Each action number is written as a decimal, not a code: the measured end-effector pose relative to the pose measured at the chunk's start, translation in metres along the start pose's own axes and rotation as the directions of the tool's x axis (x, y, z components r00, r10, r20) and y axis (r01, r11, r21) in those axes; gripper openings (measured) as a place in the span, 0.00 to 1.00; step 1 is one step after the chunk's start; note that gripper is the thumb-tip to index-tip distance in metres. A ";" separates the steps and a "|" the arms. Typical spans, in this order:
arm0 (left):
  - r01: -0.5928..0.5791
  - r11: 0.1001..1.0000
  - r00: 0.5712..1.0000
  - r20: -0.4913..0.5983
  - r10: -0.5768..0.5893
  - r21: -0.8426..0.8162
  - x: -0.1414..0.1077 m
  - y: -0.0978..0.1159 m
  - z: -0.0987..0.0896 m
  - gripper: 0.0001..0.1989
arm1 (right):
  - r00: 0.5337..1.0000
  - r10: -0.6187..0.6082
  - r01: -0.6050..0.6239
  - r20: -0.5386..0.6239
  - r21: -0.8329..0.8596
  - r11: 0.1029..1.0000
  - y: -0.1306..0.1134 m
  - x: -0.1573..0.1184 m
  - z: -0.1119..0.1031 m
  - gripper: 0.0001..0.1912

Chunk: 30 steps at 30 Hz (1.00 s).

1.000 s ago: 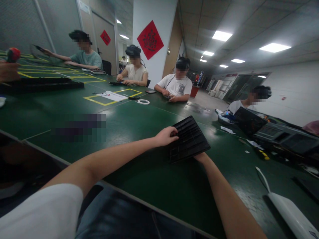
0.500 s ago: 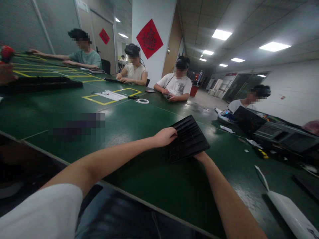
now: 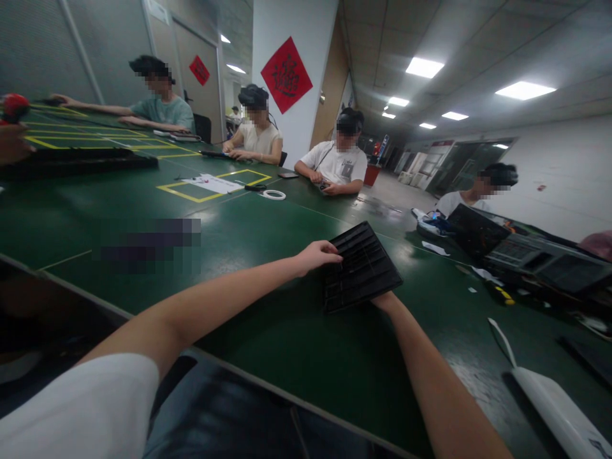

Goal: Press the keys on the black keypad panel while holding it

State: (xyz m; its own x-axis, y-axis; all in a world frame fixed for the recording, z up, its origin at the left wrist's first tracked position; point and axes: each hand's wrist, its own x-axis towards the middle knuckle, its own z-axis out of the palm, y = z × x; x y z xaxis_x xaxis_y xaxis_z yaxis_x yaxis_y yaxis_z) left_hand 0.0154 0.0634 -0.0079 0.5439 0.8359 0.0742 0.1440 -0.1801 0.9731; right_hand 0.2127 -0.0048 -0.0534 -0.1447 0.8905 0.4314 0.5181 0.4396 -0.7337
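Observation:
A black ribbed tray-like panel (image 3: 366,268) is held tilted above the green table (image 3: 268,319). My right hand (image 3: 384,299) supports it from beneath at its lower right edge; the panel hides the fingers. At the panel's left edge is my left hand (image 3: 319,255), its thumb and fingers bent toward each other over the ribbed face. Whether anything small lies between those fingertips cannot be made out.
A roll of white tape (image 3: 274,195) and a paper sheet (image 3: 215,183) lie ahead. Black equipment (image 3: 535,255) stands at the right, with a white device (image 3: 557,408) nearer. Several people sit around the table. A red-topped object (image 3: 15,107) is far left.
My left hand has shifted slightly up, and its fingers have loosened and spread a little at the panel. The panel and my right hand stay nearly in place.

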 end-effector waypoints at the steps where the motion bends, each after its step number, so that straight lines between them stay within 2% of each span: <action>1: -0.089 0.986 0.996 0.013 0.088 0.140 -0.001 -0.002 0.001 0.18 | 1.000 0.004 -0.004 -0.023 0.014 1.000 0.003 0.000 0.001 0.34; 4: -0.266 0.863 0.964 0.099 0.248 0.429 -0.003 -0.005 0.001 0.28 | 0.997 0.008 -0.005 -0.072 0.041 0.999 0.009 0.001 0.005 0.35; 7: -0.397 0.735 0.917 0.209 0.339 0.549 -0.004 -0.005 0.000 0.26 | 0.995 -0.011 0.013 -0.102 0.016 1.000 0.007 0.003 0.007 0.35; 9: -0.436 0.672 0.897 0.229 0.378 0.598 -0.004 -0.006 0.002 0.22 | 0.995 -0.023 0.022 -0.092 -0.011 1.000 0.004 0.004 0.008 0.33; 12: -0.455 0.603 0.883 0.246 0.399 0.656 -0.002 -0.008 0.007 0.20 | 0.997 -0.014 0.013 -0.081 -0.016 1.000 0.003 0.005 0.010 0.29; 15: -0.472 0.548 0.870 0.263 0.417 0.691 0.005 -0.007 0.007 0.18 | 0.996 0.053 -0.051 -0.068 0.027 0.998 0.005 0.007 0.003 0.27; 17: -0.420 0.533 0.885 0.200 0.421 0.734 0.011 -0.004 -0.003 0.18 | 0.989 0.127 -0.129 -0.074 -0.025 0.991 0.007 0.005 -0.014 0.26; 19: -0.295 0.516 0.912 0.076 0.403 0.804 0.018 0.001 -0.024 0.18 | 0.962 0.213 -0.247 -0.173 -0.208 0.947 0.009 -0.003 -0.041 0.24; 20: -0.205 0.498 0.924 -0.001 0.383 0.842 0.022 0.003 -0.039 0.18 | 0.934 0.243 -0.324 -0.262 -0.337 0.884 0.010 -0.008 -0.057 0.25; 21: -0.103 0.472 0.931 -0.082 0.355 0.876 0.024 0.004 -0.055 0.18 | 0.877 0.293 -0.450 -0.380 -0.439 0.778 0.012 -0.016 -0.073 0.25; 23: 0.123 0.421 0.926 -0.257 0.278 0.899 0.028 0.002 -0.090 0.18 | 0.728 0.413 -0.683 -0.547 -0.532 0.500 0.016 -0.032 -0.099 0.25; 25: 0.318 0.380 0.897 -0.406 0.177 0.869 0.028 -0.004 -0.122 0.19 | 0.539 0.537 -0.840 -0.649 -0.460 0.287 0.019 -0.047 -0.114 0.24; 27: 0.446 0.333 0.863 -0.498 0.086 0.831 0.027 -0.012 -0.146 0.20 | 0.371 0.611 -0.924 -0.700 -0.341 0.171 0.020 -0.056 -0.117 0.23; 28: 0.482 0.313 0.852 -0.521 0.052 0.818 0.026 -0.016 -0.155 0.21 | 0.322 0.620 -0.943 -0.715 -0.301 0.143 0.019 -0.058 -0.116 0.24; 29: 0.499 0.298 0.847 -0.531 0.032 0.814 0.025 -0.019 -0.161 0.21 | 0.299 0.614 -0.951 -0.731 -0.284 0.125 0.018 -0.058 -0.114 0.24; 30: 0.505 0.285 0.847 -0.531 0.020 0.815 0.025 -0.021 -0.165 0.22 | 0.296 0.600 -0.951 -0.743 -0.288 0.113 0.017 -0.058 -0.112 0.25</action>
State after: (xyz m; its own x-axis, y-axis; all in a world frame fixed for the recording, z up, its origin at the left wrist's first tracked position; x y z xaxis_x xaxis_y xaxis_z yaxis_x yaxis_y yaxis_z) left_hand -0.1104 0.1735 0.0094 0.0241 0.9799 0.1980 0.9893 -0.0520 0.1366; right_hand 0.3245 -0.0617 -0.0324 0.8946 0.4402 0.0777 0.4386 -0.8312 -0.3417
